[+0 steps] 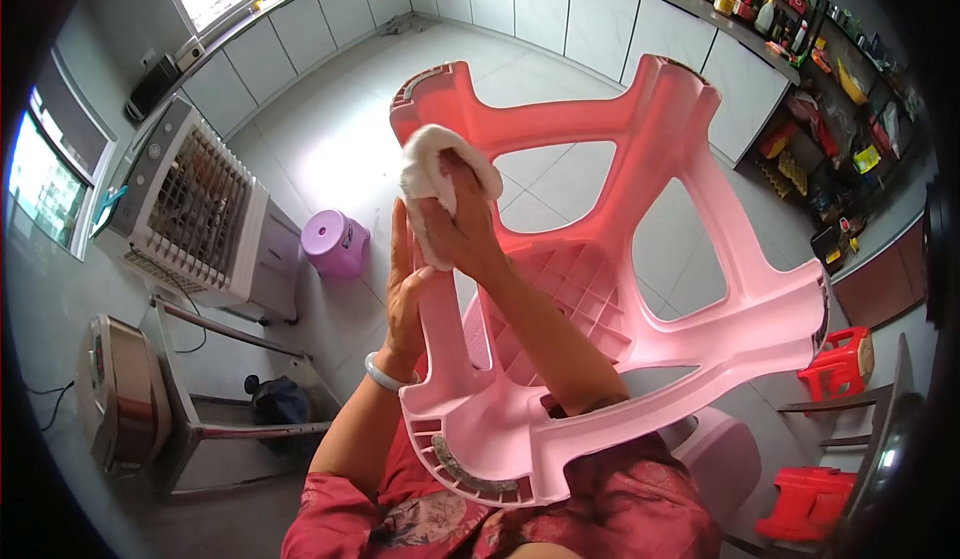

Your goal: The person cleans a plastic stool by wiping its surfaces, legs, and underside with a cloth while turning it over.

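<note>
A pink plastic stool point(580, 294) is upside down in front of me, its legs pointing up and outward and the ribbed underside of its seat showing. My right hand point(462, 221) is closed on a white cloth point(450, 144) and presses it against the stool's rail near the far left leg. Just below, my left hand point(405, 299), with a pale bangle point(385, 372) at the wrist, grips the same left rail. Its thumb lies on the near face and part of its fingers is hidden. Dark grime shows on the foot of the nearest leg.
A purple stool point(335, 244) stands on the tiled floor beside an air cooler point(200, 209). Left of me is a metal-framed stand point(240, 429). Red stools point(808, 504) and a dark chair point(850, 409) are at right. White cabinets point(605, 19) line the back.
</note>
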Demonstrator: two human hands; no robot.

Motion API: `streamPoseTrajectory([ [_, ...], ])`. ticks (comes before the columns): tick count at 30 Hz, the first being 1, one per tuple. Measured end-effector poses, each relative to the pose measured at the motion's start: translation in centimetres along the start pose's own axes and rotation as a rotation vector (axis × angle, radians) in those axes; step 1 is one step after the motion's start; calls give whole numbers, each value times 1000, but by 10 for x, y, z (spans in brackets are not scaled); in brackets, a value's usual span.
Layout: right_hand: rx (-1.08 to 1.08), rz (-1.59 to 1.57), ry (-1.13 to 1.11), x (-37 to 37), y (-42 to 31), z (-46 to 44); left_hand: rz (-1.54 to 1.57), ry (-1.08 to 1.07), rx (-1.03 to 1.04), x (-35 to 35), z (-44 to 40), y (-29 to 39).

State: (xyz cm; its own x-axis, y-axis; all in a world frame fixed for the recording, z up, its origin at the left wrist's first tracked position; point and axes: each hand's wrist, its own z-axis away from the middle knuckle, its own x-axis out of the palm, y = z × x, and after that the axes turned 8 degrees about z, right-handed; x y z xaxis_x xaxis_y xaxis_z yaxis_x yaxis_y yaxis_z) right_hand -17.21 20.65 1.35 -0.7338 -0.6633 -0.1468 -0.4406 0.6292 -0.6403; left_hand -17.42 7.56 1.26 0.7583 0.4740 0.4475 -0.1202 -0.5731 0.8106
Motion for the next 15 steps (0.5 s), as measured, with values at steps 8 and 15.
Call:
streamPoseTrajectory([
  [8, 239, -341, -204, -33, -29, 54, 193, 107, -34, 19, 4, -3],
  [15, 557, -577, -256, -50, -63, 72, 146, -23, -5, 16, 8, -8],
])
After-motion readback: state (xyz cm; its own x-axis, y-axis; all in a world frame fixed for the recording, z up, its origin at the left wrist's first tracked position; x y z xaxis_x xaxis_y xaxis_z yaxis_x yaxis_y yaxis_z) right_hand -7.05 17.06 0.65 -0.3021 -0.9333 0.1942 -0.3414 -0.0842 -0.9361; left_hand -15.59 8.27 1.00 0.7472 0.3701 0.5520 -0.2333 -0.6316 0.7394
